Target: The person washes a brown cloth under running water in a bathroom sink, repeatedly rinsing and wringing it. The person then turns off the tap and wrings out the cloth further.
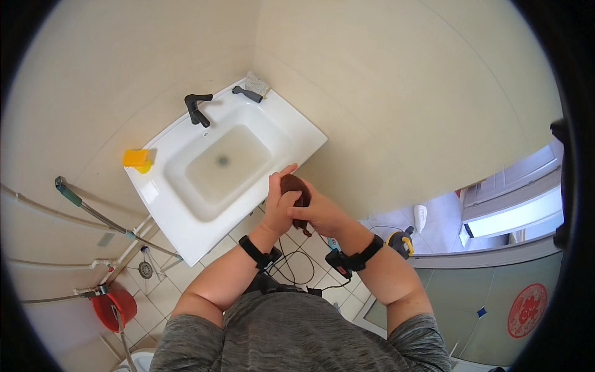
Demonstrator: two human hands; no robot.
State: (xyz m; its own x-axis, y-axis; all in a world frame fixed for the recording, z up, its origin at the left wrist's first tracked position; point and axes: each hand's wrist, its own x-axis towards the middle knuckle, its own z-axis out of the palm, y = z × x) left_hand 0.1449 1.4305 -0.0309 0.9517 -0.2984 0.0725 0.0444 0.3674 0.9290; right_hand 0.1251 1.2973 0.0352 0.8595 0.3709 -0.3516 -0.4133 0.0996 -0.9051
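A bunched dark-brown cloth (296,184) is squeezed between my two hands, a thin end of it hanging below them. My left hand (277,210) grips it from the left, thumb across its front. From the right, my right hand (324,215) wraps around the same bundle, and the fingers are partly hidden. Both hands are at the front right edge of a white washbasin (160,204), outside the bowl. Cloudy water (228,172) stands in the bowl over a dark drain. A black faucet (197,111) is mounted at the back rim.
Yellow sponges (137,159) sit on the left rim; a dark-handled tool (247,94) and a crumpled pale item (257,83) lie at the back corner. A pole (107,218) leans at left above a red bucket (114,309). Loose cables (297,269) loop on the tiled floor.
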